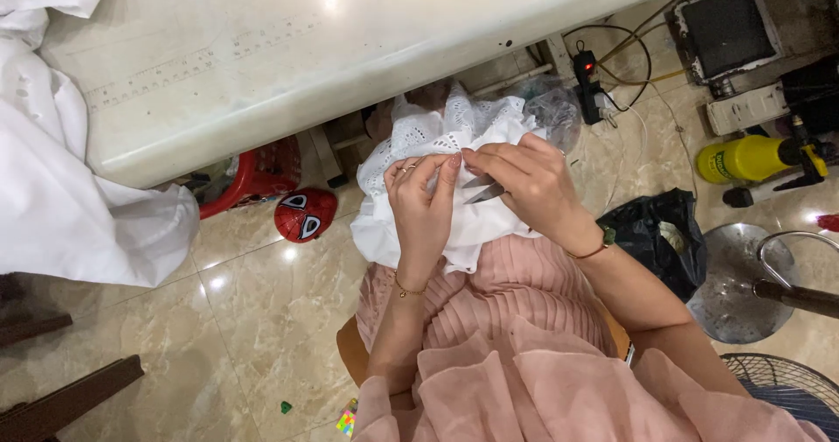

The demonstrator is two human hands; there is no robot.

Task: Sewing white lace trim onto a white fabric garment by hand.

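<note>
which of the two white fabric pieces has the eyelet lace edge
The white garment on the lap, pinched by the left hand while the right hand holds small snips. The white cloth hanging off the table looks plain.

The eyelet cloth (437, 145) lies on the person's lap, just before the counter (262, 66). The left hand (426, 199) and right hand (529, 184) rest on the cloth, side by side and touching at the fingertips, with the snips (483, 188) between them, in the right hand. A mask (304, 215) lies on the floor left of the lap, beside a basket (249, 175) under the counter's edge. A large sheet (61, 188) hangs off the counter's left end. Right of the lap sit a bag (651, 228), a spray bottle (747, 158) and a power strip (590, 83).
</note>
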